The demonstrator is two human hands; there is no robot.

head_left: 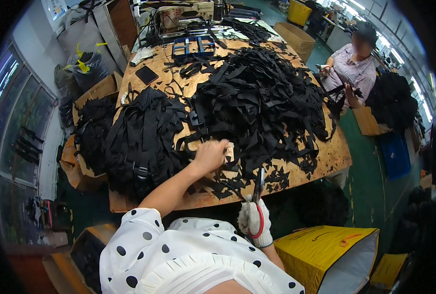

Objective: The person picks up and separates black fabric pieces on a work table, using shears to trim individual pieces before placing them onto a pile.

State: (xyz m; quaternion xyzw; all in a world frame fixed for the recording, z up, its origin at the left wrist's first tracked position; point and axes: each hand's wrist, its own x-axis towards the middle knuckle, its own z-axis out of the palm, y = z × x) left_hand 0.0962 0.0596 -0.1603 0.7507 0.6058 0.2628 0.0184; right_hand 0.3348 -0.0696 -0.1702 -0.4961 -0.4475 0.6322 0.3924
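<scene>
My left hand [209, 157] is bare and reaches over the near edge of a large heap of black webbing straps [252, 93]. Its fingers are curled; what they hold, if anything, is hidden. A small pale patch shows beside the fingertips. In my right hand [255, 221], which wears a white knit glove, is a pair of scissors [261, 183] with red handles, held at the table's front edge with blades pointing away from me. Small black strap offcuts [276, 177] lie scattered on the wood beyond the blades.
A second strap bundle [147, 132] with buckles covers the left of the wooden table [333, 159]. Farther back lie a dark flat rectangular thing [146, 75] and a blue frame [193, 47]. A yellow bag [320, 250] stands at my right. Across the right corner, a person [352, 63] handles straps.
</scene>
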